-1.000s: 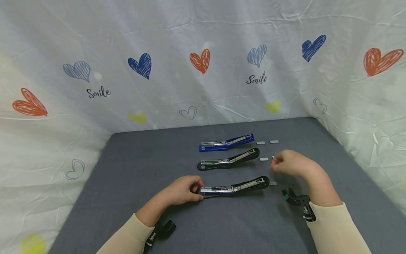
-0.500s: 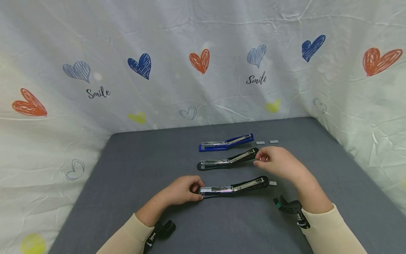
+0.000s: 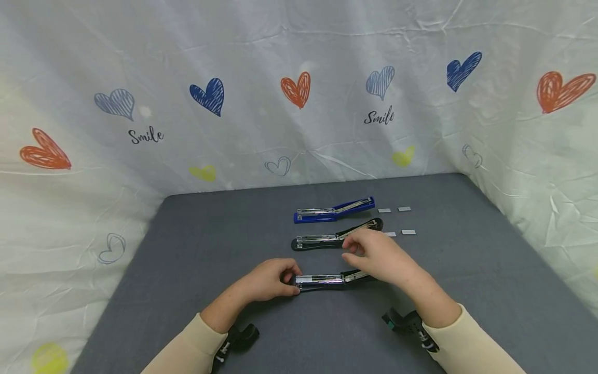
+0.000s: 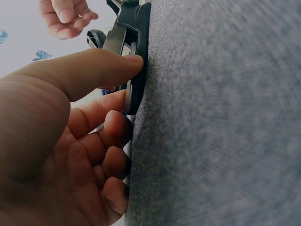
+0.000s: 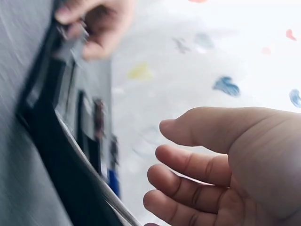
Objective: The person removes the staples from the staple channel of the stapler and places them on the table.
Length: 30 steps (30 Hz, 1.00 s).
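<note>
My left hand (image 3: 271, 280) pinches the left end of the nearest black stapler (image 3: 322, 280) between thumb and fingers. That stapler lies opened out, its metal channel facing up; a paler stretch shows near the held end. My right hand (image 3: 380, 254) hovers above its right half, hiding that end. In the right wrist view the right thumb (image 5: 202, 126) and loosely bent fingers stand apart with nothing visible between them. Behind lie a second opened black stapler (image 3: 317, 240), partly covered by the right hand, and an opened blue stapler (image 3: 315, 215).
Several pale staple strips lie right of the two rear staplers, among them one strip (image 3: 404, 209) at the back and another strip (image 3: 408, 232) nearer. The grey table (image 3: 210, 234) ends against a white curtain (image 3: 252, 130) printed with hearts. Each wrist carries a black camera mount (image 3: 406, 324).
My right hand has moved left and toward me, from beside the staple strips to above the nearest stapler, uncovering strips at the middle row. The left hand keeps its hold.
</note>
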Each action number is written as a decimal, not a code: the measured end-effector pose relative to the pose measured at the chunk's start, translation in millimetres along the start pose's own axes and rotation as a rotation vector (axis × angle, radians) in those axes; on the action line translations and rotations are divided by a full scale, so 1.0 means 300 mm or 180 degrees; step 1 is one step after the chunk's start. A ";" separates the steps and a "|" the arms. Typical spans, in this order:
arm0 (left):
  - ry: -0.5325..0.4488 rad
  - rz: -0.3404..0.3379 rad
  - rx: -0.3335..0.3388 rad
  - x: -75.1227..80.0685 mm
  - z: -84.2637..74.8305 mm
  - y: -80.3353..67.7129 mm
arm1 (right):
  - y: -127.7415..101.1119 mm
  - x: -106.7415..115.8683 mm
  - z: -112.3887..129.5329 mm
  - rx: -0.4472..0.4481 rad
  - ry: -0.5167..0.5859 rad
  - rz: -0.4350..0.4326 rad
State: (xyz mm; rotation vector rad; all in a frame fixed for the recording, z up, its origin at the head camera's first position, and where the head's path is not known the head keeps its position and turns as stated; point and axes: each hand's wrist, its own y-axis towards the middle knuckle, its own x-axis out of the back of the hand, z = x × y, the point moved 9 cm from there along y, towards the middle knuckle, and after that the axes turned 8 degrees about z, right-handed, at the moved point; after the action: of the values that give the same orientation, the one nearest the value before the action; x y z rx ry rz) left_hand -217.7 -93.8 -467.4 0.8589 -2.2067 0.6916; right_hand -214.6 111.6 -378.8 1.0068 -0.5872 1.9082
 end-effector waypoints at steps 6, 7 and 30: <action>0.0006 0.0009 0.0034 -0.003 0.005 0.001 | 0.019 -0.110 0.063 0.0290 -0.0197 0.0199; 0.0000 0.0013 0.0033 -0.004 0.007 0.002 | 0.019 -0.125 0.073 0.0352 -0.0223 0.0222; -0.0026 0.0022 0.0004 -0.002 0.006 0.006 | 0.018 -0.255 0.147 0.0632 -0.0462 0.0003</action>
State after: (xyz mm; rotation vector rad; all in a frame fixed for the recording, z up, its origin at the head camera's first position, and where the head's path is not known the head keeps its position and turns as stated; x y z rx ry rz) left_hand -219.5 -93.5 -469.3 0.8567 -2.2177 0.6941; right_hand -178.7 40.4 -417.4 1.2804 -0.4866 1.9333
